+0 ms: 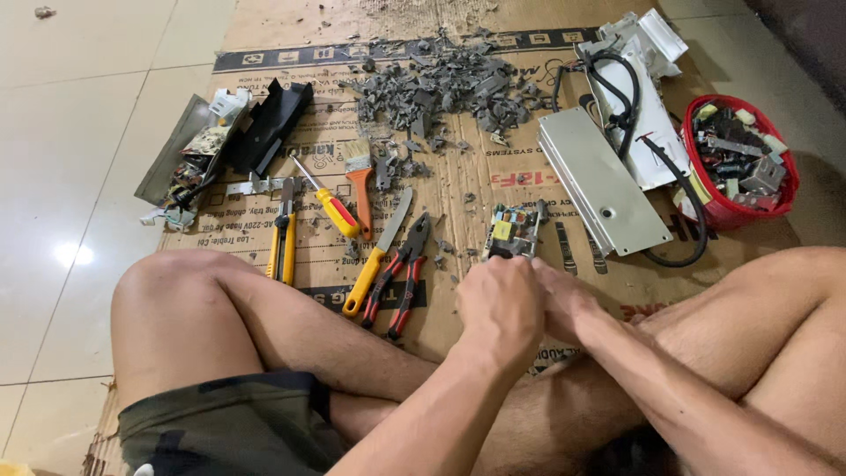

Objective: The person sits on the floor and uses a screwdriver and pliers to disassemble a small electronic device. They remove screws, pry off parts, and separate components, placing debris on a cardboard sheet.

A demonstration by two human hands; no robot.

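Makeshift floor workshop: tools [388,260] on cardboard [493,176], tile floor [79,132].

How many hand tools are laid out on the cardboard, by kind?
Screwdrivers: 1, red and yellow handle
Paintbrushes: 1, orange handle
Knives: 1, yellow handle
Red-handled pliers: 1
Yellow-handled pliers or cutters: 1
Total: 5

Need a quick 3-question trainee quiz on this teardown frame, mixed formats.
1. True or false: the red-handled pliers lie on the cardboard sheet.
2. The red basket holds: A) water B) salvaged electronic parts C) brushes.
3. What do both hands, the left hand and the right hand, work on?

Key: 1 true; 2 B; 3 a small circuit board.
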